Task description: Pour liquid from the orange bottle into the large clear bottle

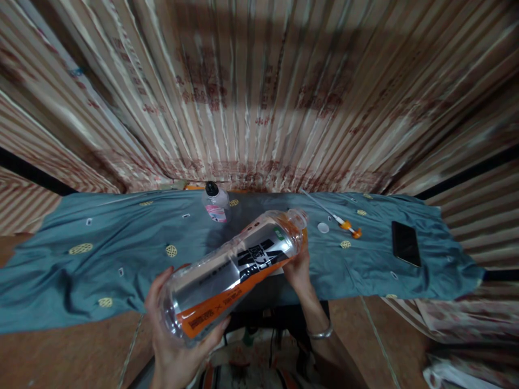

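Plastic bottle (211, 281) | orange-black label (259, 258) blurred | left hand (174, 335) fingers grip base | right hand (298, 270) fingers grip neck

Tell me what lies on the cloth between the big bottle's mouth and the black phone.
Head view: between the big bottle and the phone, a small white cap and a thin white-and-orange stick lie on the teal cloth.

**Bench across mid-frame, bottle held before it**

The bench (101, 254) spans the middle of the frame, with a curtain (259, 81) behind it. At lower centre, the big bottle (231, 270) lies tilted between the left hand (174, 335) and the right hand (298, 270). A small bottle (216, 208) stands behind it. A cap (323, 227) and a phone (405, 243) lie to the right.
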Demonstrator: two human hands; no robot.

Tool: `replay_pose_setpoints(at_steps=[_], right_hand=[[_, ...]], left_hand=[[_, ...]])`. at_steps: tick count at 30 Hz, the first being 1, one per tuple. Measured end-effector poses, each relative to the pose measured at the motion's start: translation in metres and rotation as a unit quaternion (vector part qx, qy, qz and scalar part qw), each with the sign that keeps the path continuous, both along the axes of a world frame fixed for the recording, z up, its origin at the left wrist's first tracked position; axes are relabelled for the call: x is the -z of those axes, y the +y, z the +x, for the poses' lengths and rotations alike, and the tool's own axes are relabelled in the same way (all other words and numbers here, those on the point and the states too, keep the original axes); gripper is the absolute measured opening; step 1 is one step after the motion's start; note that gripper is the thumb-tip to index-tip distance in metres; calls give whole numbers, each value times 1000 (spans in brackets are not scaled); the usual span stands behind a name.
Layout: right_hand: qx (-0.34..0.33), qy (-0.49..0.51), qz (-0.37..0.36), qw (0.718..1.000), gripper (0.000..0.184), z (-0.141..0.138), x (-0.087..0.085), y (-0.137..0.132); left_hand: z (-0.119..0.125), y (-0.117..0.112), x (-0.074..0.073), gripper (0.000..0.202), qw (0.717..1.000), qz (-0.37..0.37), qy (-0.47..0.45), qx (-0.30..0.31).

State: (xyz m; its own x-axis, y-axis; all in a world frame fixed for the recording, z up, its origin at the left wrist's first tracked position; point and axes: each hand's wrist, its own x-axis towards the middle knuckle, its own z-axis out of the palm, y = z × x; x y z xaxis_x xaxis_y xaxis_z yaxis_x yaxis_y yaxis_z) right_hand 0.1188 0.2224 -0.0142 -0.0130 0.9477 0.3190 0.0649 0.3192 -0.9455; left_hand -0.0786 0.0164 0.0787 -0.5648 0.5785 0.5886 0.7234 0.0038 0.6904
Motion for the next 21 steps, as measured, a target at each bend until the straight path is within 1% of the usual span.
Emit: replay_pose_setpoints(at_steps=[6,10,13,16,18,21], right_hand=[[-9,3,-9,1000,74,2,4,-1],[-5,1,-13,1000,78,2,7,-1],[5,0,0,1000,74,3,8,0],[8,-8,14,1000,69,3,8,1],[4,-10,19,1000,70,3,8,1],[-5,-13,19,1000,72,3,7,0]], left_hand=[[-4,1,3,112,1000,11,11,-7],[-4,-3,5,109,1000,-13,-12,-10],[0,-6,8,110,999,-28,-39,-17],[-2,-8,10,113,998,-14,-61,-27],[-6,-9,11,114,998,-17,-64,-17],[-12,-11,10,116,998,-49,-29,25]])
